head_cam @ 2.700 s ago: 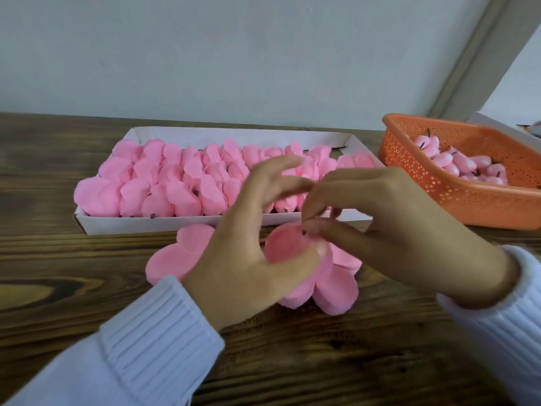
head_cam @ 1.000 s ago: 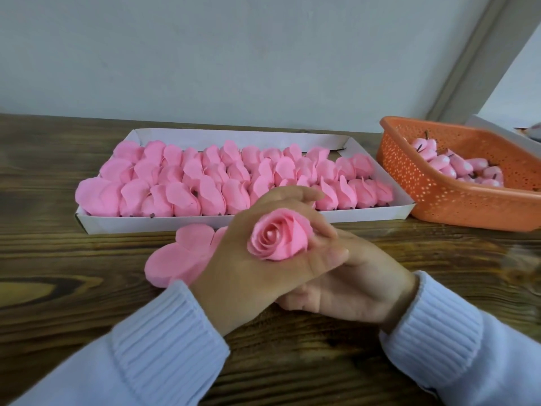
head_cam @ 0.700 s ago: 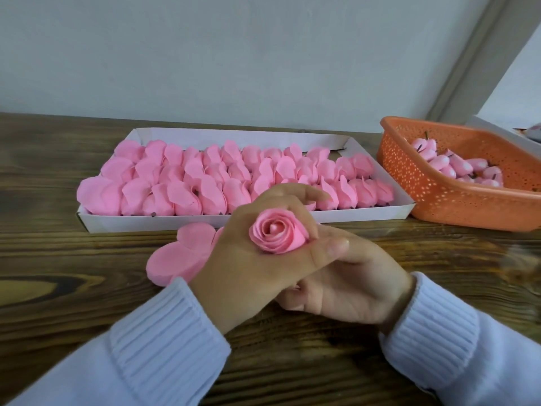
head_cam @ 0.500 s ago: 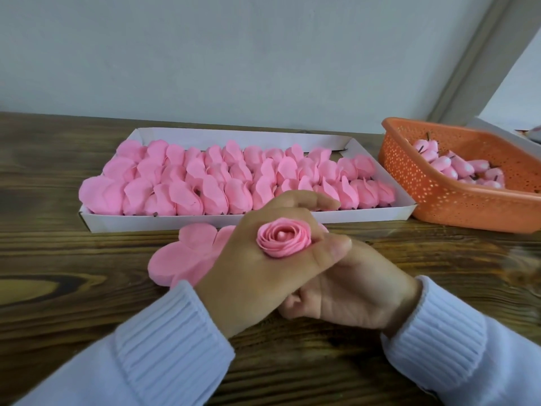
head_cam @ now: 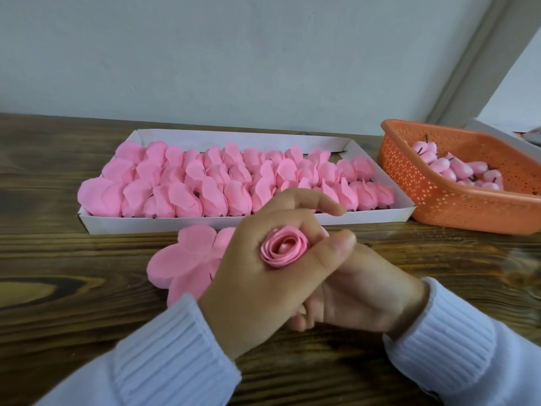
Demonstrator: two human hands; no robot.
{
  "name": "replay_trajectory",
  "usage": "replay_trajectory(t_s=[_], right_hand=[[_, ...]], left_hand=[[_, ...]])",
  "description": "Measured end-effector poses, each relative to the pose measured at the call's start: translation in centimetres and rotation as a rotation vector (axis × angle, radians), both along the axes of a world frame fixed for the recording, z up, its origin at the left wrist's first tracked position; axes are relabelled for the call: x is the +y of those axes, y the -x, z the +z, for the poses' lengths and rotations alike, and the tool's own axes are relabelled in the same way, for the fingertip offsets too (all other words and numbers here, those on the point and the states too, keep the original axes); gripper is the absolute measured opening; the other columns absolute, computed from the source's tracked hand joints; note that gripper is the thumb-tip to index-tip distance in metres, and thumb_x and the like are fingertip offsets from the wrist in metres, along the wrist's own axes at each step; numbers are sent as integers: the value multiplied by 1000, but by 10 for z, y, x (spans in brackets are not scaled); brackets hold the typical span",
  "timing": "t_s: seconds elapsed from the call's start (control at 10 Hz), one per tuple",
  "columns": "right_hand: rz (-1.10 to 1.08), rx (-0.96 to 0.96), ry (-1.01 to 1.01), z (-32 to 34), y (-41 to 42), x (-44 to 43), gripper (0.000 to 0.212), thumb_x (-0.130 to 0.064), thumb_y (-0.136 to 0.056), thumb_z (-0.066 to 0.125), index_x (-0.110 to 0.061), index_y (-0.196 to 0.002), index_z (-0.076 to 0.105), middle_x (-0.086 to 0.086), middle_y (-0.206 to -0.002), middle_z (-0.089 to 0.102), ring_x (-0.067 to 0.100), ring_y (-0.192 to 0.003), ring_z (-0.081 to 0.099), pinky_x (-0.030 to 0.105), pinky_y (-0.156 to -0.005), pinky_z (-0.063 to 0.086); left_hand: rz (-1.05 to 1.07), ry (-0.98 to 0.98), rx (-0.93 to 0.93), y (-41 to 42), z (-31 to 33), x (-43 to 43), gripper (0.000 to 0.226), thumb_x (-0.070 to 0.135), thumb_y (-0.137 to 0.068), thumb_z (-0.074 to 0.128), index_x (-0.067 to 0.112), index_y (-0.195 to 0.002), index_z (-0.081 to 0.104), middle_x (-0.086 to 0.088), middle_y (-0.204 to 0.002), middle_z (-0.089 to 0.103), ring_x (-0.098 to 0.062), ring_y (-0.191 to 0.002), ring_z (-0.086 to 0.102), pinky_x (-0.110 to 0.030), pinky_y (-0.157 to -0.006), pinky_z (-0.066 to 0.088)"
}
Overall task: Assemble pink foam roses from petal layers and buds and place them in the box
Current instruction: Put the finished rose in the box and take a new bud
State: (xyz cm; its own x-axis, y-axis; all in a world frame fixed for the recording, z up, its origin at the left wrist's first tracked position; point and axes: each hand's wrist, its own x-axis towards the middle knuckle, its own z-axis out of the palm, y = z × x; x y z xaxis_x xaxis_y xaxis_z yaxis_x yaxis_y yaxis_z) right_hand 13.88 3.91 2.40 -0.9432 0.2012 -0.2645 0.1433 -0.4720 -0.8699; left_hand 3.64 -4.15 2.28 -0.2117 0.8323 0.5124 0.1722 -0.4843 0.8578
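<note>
My left hand (head_cam: 251,285) grips a pink foam rose (head_cam: 283,248), its fingers and thumb wrapped round the petals so only the spiral top shows. My right hand (head_cam: 366,297) sits underneath and behind the left, its fingers tucked below the rose; what they hold is hidden. Flat pink petal layers (head_cam: 181,259) lie on the table just left of my left hand. Behind them the white box (head_cam: 205,224) holds several rows of finished pink roses (head_cam: 234,180).
An orange perforated basket (head_cam: 424,189) with several pink buds (head_cam: 456,168) stands at the right, touching the box's right end. A white box edge (head_cam: 497,133) shows behind it. The wooden table (head_cam: 58,288) runs back to a pale wall.
The flat petals that both hands were working are now wrapped up into a rose in my left hand. My right hand has dropped beneath the left. The rose's top is squeezed tighter.
</note>
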Motion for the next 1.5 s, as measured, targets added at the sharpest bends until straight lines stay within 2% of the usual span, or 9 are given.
replay_trajectory(t_s=[0.2, 0.4, 0.6, 0.8, 0.9, 1.0, 1.2, 1.4, 1.5], right_hand=[[-21, 171, -187, -1, -3, 10, 23, -3, -97, 44, -20, -100, 59, -3, -98, 62, 12, -90, 61, 32, -87, 50], [-223, 112, -847, 1, 0, 11, 11, -6, -95, 56, -15, -100, 60, -13, -82, 60, -3, -77, 58, 23, -81, 49], [-261, 122, -988, 4, 3, 3, 28, -9, -89, 67, -30, -103, 57, -19, -90, 61, -6, -88, 59, 22, -85, 51], [-13, -41, -1293, 25, 16, 16, 35, -17, -89, 68, -6, -121, 58, -18, -83, 53, 0, -82, 55, 21, -79, 48], [171, -51, -1287, 50, 24, 35, 10, -7, -89, 65, -1, -97, 61, -13, -75, 58, -4, -72, 58, 15, -68, 49], [-94, -63, -1179, 72, 35, 86, 11, -1, -89, 62, 9, -89, 57, 6, -79, 68, 0, -74, 66, 10, -66, 50], [-775, -616, -1266, 68, 49, 218, 29, -8, -86, 62, -1, -114, 62, 16, -104, 64, 21, -88, 59, 34, -82, 54], [-803, -820, -1484, 31, 58, 241, 33, -16, -94, 49, -9, -125, 58, 15, -127, 59, 31, -115, 55, 32, -91, 43], [-604, -990, -1555, 23, 61, 239, 33, -13, -90, 57, -4, -122, 59, 18, -122, 61, 33, -112, 57, 34, -89, 45]], left_hand=[[66, 135, -221, 11, -1, 7, 34, 46, -79, 64, 12, -78, 64, -10, -97, 67, -31, -87, 68, -40, -57, 57], [-108, 335, -568, 11, -2, 13, 36, 43, -81, 68, 17, -56, 62, -6, -68, 62, -15, -76, 66, -27, -68, 54], [-9, 239, -617, 11, -4, 16, 33, 48, -65, 59, 18, -52, 62, -5, -91, 69, -24, -102, 66, -44, -96, 50], [117, 117, -590, 17, -5, 16, 40, 53, -78, 60, 20, -57, 63, -1, -86, 69, -19, -94, 67, -36, -79, 54], [285, 70, -569, 24, -7, 17, 33, 48, -84, 51, 18, -84, 66, -5, -89, 68, -22, -90, 67, -41, -81, 54], [471, 89, -608, 31, -13, 24, 25, 38, -91, 49, 31, -75, 67, 2, -97, 70, -15, -100, 64, -31, -84, 45], [568, 257, -552, 37, -25, 30, 16, 41, -83, 50, 35, -83, 65, 14, -95, 71, -7, -101, 63, -32, -92, 45], [564, 329, -489, 38, -29, 30, 26, 54, -68, 50, 40, -83, 66, 20, -92, 68, 5, -88, 62, -28, -83, 45], [553, 310, -494, 36, -30, 31, 13, 38, -87, 56, 29, -88, 65, 23, -76, 64, 13, -65, 57, -9, -64, 49]])
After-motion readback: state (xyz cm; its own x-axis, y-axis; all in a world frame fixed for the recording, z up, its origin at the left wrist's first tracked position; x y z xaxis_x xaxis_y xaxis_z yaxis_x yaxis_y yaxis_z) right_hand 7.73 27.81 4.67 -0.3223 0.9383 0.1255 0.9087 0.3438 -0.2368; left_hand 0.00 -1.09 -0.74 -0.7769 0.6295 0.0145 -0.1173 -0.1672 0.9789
